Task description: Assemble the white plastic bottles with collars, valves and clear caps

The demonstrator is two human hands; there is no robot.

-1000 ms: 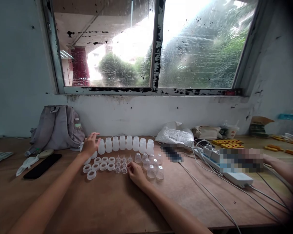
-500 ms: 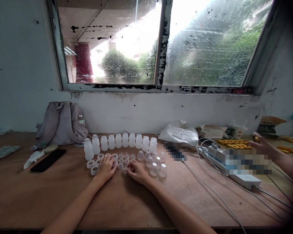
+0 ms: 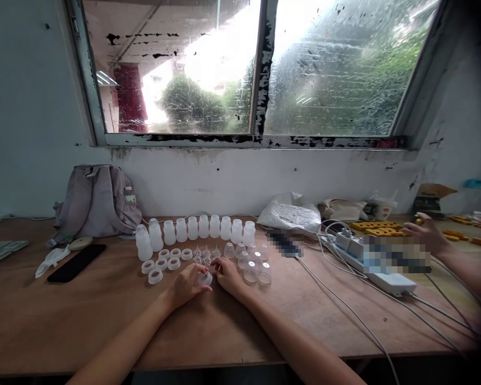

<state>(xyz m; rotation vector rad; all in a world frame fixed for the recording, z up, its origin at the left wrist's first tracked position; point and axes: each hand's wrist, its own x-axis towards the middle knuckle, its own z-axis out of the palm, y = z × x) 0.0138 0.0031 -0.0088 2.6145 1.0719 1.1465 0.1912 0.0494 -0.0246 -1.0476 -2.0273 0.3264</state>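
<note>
My left hand (image 3: pixel 188 286) pinches a translucent bottle collar ring (image 3: pixel 204 278) between thumb and fingers, just above the table. Close on its right, my right hand (image 3: pixel 227 275) has its fingers bent together by the clear bottle nipples (image 3: pixel 206 251); whatever lies under its fingertips is hidden. The nipples stand in a small group, points upward. Left of them lie several loose collar rings (image 3: pixel 155 276). Frosted baby bottles (image 3: pixel 192 229) stand in a curved row behind, two of them at the left end with domed tops. Clear domed caps (image 3: pixel 250 274) sit right of my right hand.
A black phone (image 3: pixel 77 263), a backpack (image 3: pixel 94 203) and a white crumpled wrapper (image 3: pixel 52 259) lie on the left. To the right are a silvery plastic bag (image 3: pixel 291 216), a power strip (image 3: pixel 388 282) with trailing cables and yellow pieces (image 3: pixel 374 228). Another person's hand (image 3: pixel 427 232) is at far right.
My left hand has left the group of rings and come right and nearer with a collar ring in its fingers. My right hand has shifted slightly forward. The view has moved a little.
</note>
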